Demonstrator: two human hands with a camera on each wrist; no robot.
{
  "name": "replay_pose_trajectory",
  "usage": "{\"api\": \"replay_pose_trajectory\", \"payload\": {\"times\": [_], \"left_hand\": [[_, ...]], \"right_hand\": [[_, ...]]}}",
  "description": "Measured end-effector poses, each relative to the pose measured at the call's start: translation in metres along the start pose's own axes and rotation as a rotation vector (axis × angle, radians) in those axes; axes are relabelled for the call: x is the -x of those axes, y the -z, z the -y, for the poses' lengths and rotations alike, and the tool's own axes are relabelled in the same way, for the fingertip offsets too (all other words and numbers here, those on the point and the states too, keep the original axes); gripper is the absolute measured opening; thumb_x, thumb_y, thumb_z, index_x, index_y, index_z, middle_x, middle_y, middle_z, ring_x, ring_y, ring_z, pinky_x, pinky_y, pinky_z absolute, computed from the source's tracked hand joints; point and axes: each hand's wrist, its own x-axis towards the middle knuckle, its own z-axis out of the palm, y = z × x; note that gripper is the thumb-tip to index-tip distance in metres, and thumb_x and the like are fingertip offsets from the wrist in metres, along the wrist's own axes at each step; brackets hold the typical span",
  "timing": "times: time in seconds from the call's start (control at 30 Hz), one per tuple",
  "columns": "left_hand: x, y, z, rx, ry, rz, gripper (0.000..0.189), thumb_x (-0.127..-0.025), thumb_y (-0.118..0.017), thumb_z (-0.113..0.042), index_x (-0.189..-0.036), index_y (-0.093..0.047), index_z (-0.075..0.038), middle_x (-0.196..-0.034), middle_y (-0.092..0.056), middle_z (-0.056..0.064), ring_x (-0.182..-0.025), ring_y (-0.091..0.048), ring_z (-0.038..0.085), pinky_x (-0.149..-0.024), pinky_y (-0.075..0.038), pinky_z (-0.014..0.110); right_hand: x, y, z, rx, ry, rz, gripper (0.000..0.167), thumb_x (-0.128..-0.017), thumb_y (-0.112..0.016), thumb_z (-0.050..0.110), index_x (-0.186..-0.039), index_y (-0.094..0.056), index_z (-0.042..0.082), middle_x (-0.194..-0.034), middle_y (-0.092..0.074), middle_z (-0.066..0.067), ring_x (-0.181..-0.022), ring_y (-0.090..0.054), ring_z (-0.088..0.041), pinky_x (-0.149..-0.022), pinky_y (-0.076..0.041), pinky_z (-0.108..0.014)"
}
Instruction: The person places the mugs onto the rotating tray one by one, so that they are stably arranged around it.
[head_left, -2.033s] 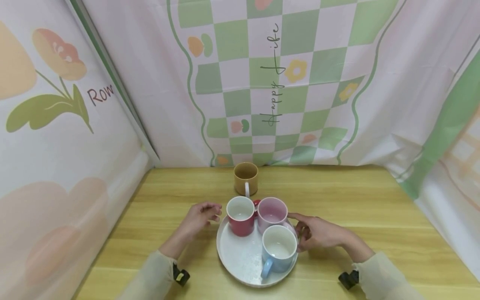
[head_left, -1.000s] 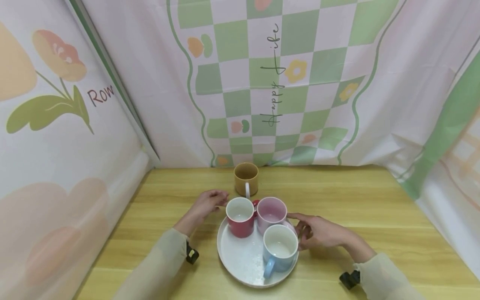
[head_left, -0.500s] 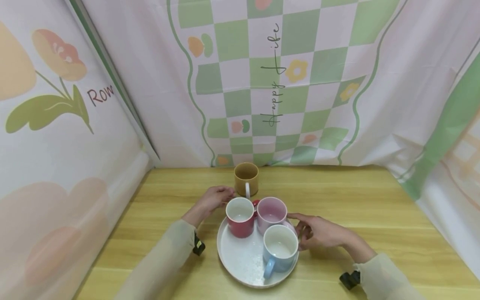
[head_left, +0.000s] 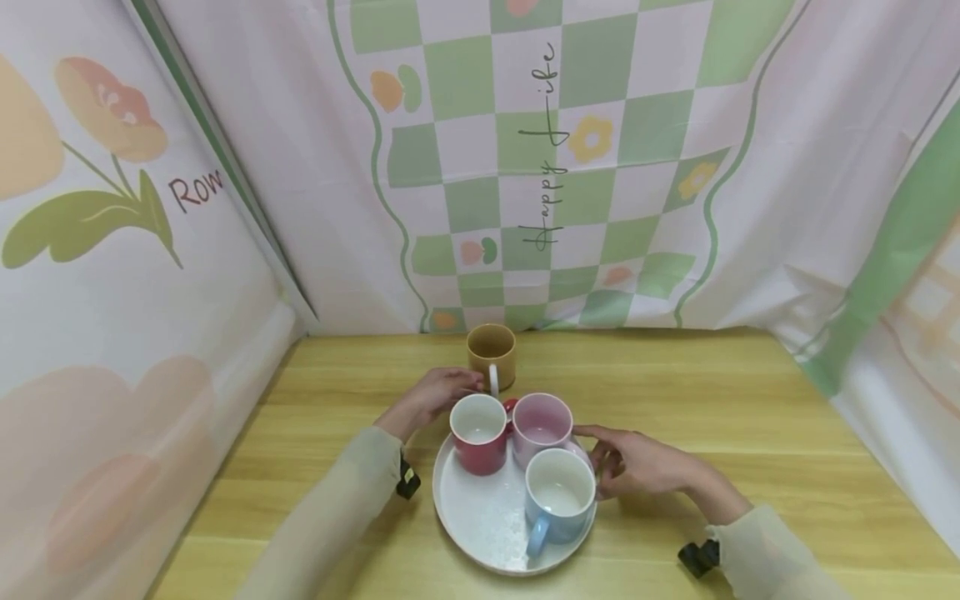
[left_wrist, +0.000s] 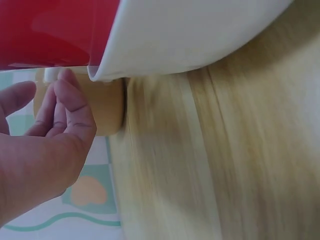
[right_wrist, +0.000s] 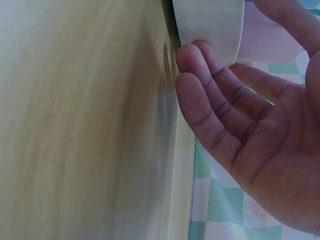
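Note:
My left hand (head_left: 433,395) reaches behind the red mug (head_left: 480,456), fingertips right by the white handle (head_left: 493,380) of the mustard-brown mug (head_left: 480,364). In the left wrist view the thumb stands apart from the loosely bent fingers (left_wrist: 75,107), near that handle (left_wrist: 51,74). The brown mug stands upright on the table behind a round white tray (head_left: 480,521). On the tray are the red mug, a pink mug (head_left: 542,425) and a light-blue mug (head_left: 558,492). My right hand (head_left: 637,462) is at the tray's right rim, its relaxed fingers (right_wrist: 192,102) against its outer side (right_wrist: 210,30).
The wooden table (head_left: 675,383) ends at a patterned cloth (head_left: 525,167) behind the brown mug. Another printed cloth (head_left: 135,333) hangs at the left side. The red mug's handle (head_left: 511,407) sits close against the pink mug.
My left hand has moved forward and right, from beside the red mug to the brown mug's handle. My right hand and the mugs have stayed nearly in place.

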Motion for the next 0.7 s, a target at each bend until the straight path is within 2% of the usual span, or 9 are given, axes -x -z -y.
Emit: {"api": "replay_pose_trajectory", "payload": {"times": [0.3,0.7], "left_hand": [[-0.007,-0.004,-0.002,-0.013,0.05,0.026,0.036,-0.104,-0.051,-0.017,-0.134,-0.059,0.001,-0.133,-0.064,0.018,-0.124,-0.062,0.029,-0.103,-0.053,0.038],[-0.014,-0.008,-0.002,-0.015,0.046,0.032,0.034,-0.103,-0.05,-0.014,-0.132,-0.06,0.003,-0.132,-0.064,0.02,-0.11,-0.066,0.018,-0.102,-0.054,0.037]], "right_hand": [[0.0,0.001,-0.001,0.013,0.006,0.001,0.088,-0.08,-0.08,0.017,-0.153,-0.033,0.002,-0.104,-0.066,-0.009,-0.086,-0.066,-0.009,-0.077,-0.059,-0.024],[0.002,0.001,-0.002,0.017,0.01,0.005,0.088,-0.081,-0.079,0.016,-0.153,-0.032,0.001,-0.104,-0.066,-0.01,-0.086,-0.067,-0.009,-0.077,-0.059,-0.025]]}}
